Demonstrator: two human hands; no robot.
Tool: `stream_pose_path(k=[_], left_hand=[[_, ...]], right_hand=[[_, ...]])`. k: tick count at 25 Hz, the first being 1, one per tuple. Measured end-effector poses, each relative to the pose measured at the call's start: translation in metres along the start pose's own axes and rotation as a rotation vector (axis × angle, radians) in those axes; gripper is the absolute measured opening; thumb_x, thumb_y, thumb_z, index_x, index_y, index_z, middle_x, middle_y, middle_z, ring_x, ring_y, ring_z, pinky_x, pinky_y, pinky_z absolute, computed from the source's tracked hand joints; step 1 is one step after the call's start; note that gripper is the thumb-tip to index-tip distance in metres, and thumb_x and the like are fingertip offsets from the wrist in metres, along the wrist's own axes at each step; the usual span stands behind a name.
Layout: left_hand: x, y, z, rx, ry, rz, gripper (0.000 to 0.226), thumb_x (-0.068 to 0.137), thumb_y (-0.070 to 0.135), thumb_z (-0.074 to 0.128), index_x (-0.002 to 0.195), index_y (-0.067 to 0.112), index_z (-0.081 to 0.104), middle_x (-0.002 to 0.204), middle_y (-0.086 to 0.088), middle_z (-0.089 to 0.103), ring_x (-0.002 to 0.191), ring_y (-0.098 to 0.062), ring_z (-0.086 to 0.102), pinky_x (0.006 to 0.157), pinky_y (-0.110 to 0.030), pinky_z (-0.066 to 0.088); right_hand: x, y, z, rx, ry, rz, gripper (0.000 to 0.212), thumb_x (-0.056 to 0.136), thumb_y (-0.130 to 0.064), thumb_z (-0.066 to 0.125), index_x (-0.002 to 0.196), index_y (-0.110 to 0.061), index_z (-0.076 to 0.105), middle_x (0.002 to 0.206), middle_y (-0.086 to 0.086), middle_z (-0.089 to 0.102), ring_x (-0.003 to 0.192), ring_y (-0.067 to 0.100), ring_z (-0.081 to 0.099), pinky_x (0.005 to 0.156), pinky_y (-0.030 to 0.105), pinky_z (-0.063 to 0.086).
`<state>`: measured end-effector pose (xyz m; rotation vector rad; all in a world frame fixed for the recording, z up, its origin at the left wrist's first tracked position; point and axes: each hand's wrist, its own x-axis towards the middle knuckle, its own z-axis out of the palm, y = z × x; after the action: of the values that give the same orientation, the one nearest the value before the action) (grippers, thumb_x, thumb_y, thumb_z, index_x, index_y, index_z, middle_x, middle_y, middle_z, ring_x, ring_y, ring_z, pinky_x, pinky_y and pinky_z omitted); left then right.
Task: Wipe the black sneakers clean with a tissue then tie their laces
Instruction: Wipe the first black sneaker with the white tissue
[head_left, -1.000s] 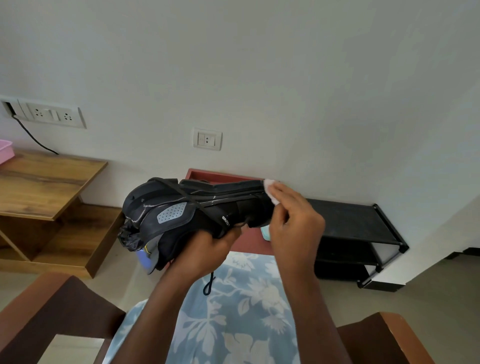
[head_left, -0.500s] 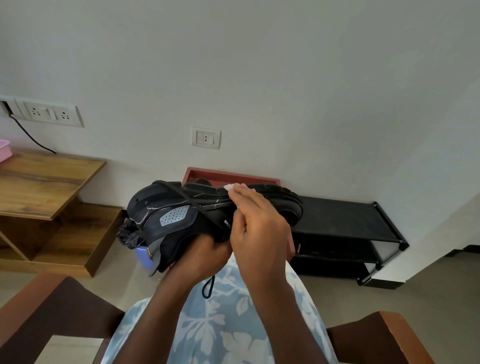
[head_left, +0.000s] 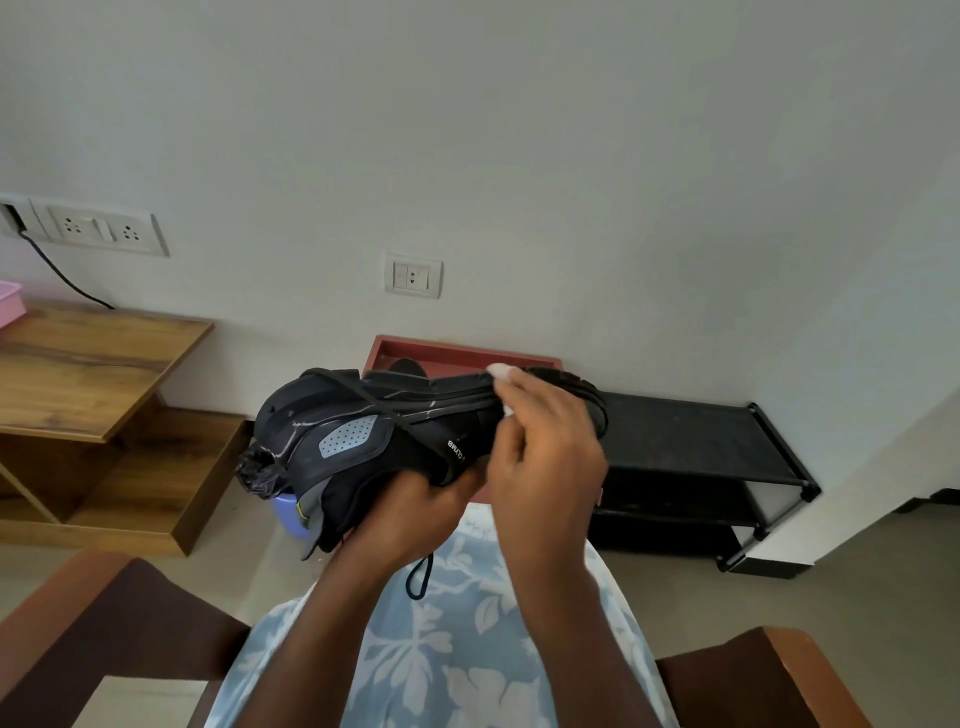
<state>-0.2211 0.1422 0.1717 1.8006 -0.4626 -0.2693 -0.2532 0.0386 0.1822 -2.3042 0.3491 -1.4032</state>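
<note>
A black sneaker (head_left: 363, 436) is held on its side in front of me, sole edge up and toe to the right. My left hand (head_left: 415, 512) grips it from below by the upper. My right hand (head_left: 545, 447) pinches a small white tissue (head_left: 500, 371) and presses it against the edge of the sole near the middle. A black lace loop (head_left: 420, 577) hangs down under the shoe. The toe is partly hidden behind my right hand. A second sneaker is not visible.
A black shoe rack (head_left: 691, 447) stands against the wall on the right, a red-brown tray (head_left: 462, 356) behind the shoe. A wooden shelf unit (head_left: 88, 374) stands at the left. Brown chair arms (head_left: 104, 623) flank my floral-clad lap (head_left: 441, 654). A blue tub (head_left: 288, 512) shows under the heel.
My right hand slid the tissue left along the sole from the toe to the middle, then a little back right. The left hand kept its grip; the shoe barely moved.
</note>
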Motion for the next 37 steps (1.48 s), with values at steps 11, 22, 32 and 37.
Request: stream_pose_path(k=[11,22,32,37], left_hand=[[0.001,-0.005,-0.001,0.003,0.021,0.132,0.024,0.086,0.040,0.072,0.103,0.055,0.064,0.106,0.045,0.063,0.110,0.023,0.051,0.097,-0.003,0.036],[-0.002,-0.003,0.003,0.012,-0.076,0.081,0.020,0.094,0.017,0.065,0.083,0.034,0.062,0.059,0.035,0.061,0.077,0.013,0.062,0.066,0.004,0.039],[-0.002,0.001,-0.001,-0.024,-0.014,0.064,0.021,0.087,0.036,0.072,0.100,0.051,0.063,0.098,0.042,0.063,0.099,0.022,0.053,0.086,0.001,0.037],[-0.001,0.002,-0.003,-0.025,0.018,0.030,0.012,0.082,0.029,0.078,0.090,0.032,0.070,0.089,0.016,0.072,0.089,0.001,0.065,0.077,-0.012,0.048]], right_hand=[[0.018,0.062,-0.020,-0.079,0.160,0.193,0.032,0.081,0.006,0.053,0.102,0.002,0.077,0.101,0.013,0.076,0.093,0.032,0.072,0.091,0.005,0.037],[0.006,0.002,-0.010,0.068,0.034,-0.098,0.035,0.088,-0.001,0.049,0.106,-0.007,0.078,0.105,0.002,0.075,0.101,0.016,0.064,0.098,0.015,0.046],[0.020,0.041,-0.031,0.048,0.049,0.262,0.028,0.084,0.007,0.061,0.100,-0.008,0.079,0.098,0.004,0.076,0.091,0.022,0.071,0.082,0.031,0.057],[0.019,0.005,-0.037,0.210,-0.338,0.031,0.028,0.087,-0.011,0.065,0.110,-0.022,0.077,0.105,-0.012,0.069,0.104,0.011,0.061,0.090,0.024,0.050]])
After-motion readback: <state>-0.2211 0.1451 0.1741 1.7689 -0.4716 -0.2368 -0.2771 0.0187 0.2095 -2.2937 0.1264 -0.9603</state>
